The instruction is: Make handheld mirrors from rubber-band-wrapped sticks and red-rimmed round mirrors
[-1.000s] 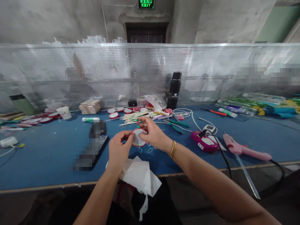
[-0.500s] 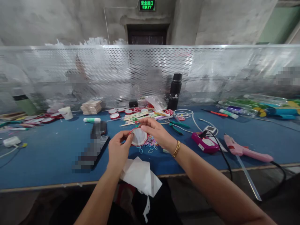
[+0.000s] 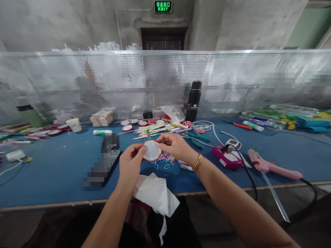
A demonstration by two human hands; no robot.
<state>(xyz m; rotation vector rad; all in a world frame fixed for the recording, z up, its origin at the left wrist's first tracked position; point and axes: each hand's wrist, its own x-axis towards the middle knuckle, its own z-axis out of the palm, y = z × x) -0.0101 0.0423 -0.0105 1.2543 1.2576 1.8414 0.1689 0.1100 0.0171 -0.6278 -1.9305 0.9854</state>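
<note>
A round white disc with a red rim (image 3: 152,151) is held up over the table between my two hands. My left hand (image 3: 131,162) pinches its left edge between thumb and fingers. On the opposite side, my right hand (image 3: 176,147) has its thumb and fingers closed on the right edge. Just behind the disc a small green piece (image 3: 148,133) sticks up. Colourful thin loops (image 3: 167,160) lie on the table below and behind the disc. White paper (image 3: 152,191) hangs over the table's front edge under my hands.
On the blue table (image 3: 62,165), a dark device (image 3: 103,165) lies left. Sticks (image 3: 152,129) and a black bottle (image 3: 193,101) are behind. Right are a magenta box (image 3: 227,158) and a pink glue gun (image 3: 274,168); a perforated metal screen (image 3: 124,79) runs along the back.
My right hand has come down from above the disc to its right edge and now grips it. The disc has shifted slightly left, and pens to the right of the loops show more.
</note>
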